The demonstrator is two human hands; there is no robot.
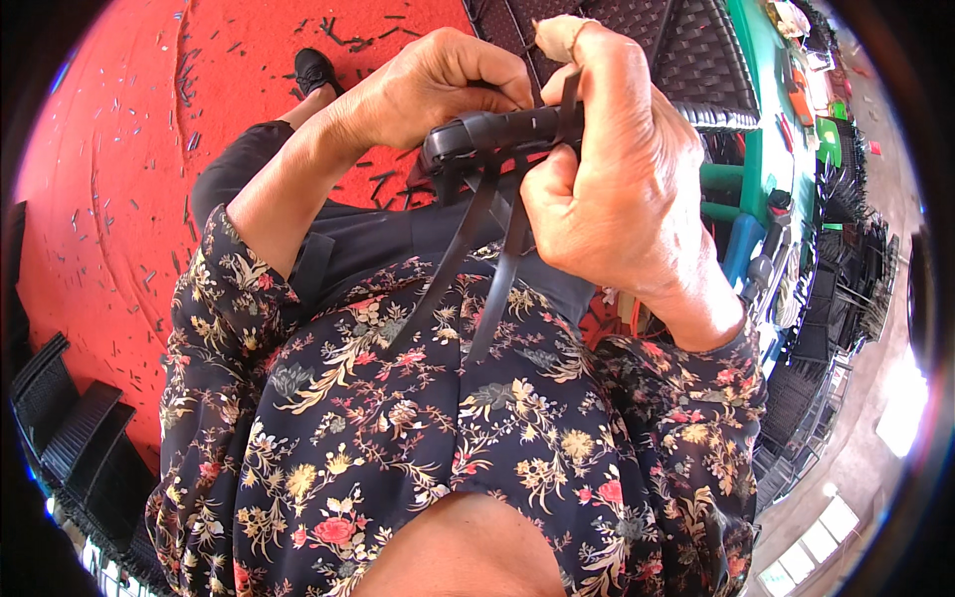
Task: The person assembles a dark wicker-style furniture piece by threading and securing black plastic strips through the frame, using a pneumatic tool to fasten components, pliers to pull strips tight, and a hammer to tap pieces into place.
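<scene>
In front of my chest is a black bar-like piece (487,136) with a rounded left end, probably part of a woven frame. Two flat black plastic strips (494,289) dangle from it over my floral shirt. My right hand (632,169) is closed at the bar's right end, a strip pinched upright between thumb and fingers. Over the bar's top edge my left hand (428,88) is curled shut, its fingertips pressed together near the middle. Whatever those fingertips grip is hidden behind the knuckles.
A dark brown woven panel (696,65) stands just beyond my hands, beside a green frame (751,149). Short black scraps (383,189) litter the red floor covering (109,179). Dark woven pieces (85,438) are stacked at the left. Blue-handled tools (744,249) lie on the right.
</scene>
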